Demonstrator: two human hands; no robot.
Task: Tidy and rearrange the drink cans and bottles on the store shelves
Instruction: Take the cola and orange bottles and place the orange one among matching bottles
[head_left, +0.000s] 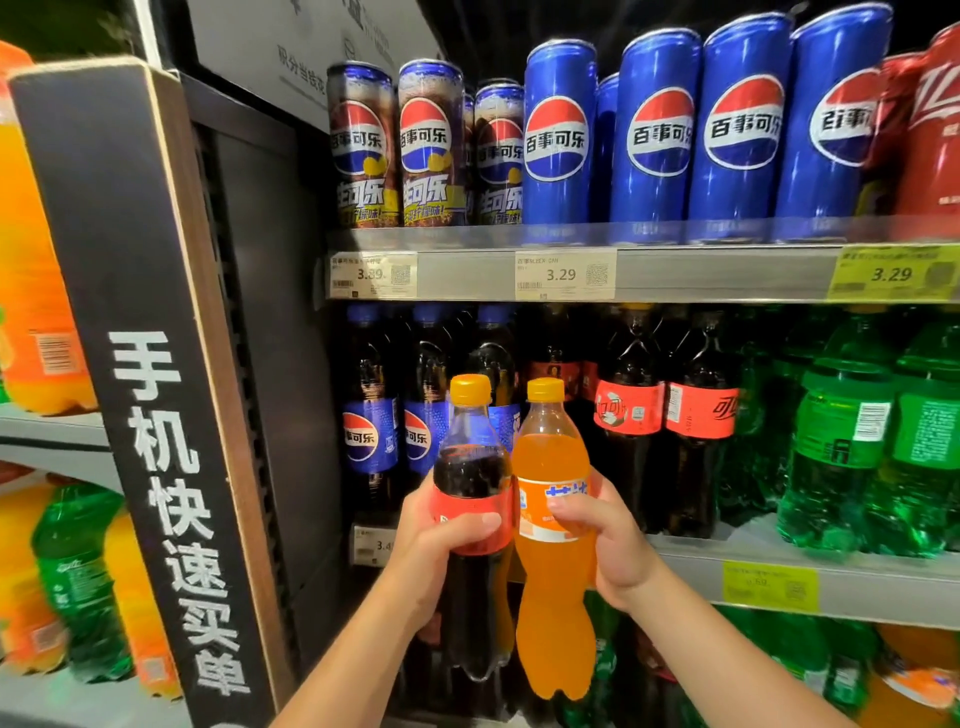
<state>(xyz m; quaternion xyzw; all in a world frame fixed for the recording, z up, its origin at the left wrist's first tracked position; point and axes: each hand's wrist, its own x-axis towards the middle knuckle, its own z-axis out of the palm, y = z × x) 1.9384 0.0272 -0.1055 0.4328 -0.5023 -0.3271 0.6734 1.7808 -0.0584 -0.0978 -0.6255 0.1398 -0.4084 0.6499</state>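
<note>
At my left stands a black upright sign (156, 415) with white Chinese characters and a brown edge. I see a dark side panel (270, 338) behind it. A blurred white price tag (373, 275), a second white tag (565, 274) reading 3.29 and a yellow tag (891, 274) hang level. A lower yellow tag (770, 585) sits further down.

One wide-angle camera, worn on the head, faced the store shelves (727, 275) at close range, aimed forward and slightly down. The blue cans (654, 135) filled the upper frame. The left hand (441, 545), gripping a cola bottle (470, 467), and the right hand (613, 551), gripping an orange soda bottle (553, 623), sat low at centre frame. The frame edges appeared blurred, possibly from lens distortion.
</note>
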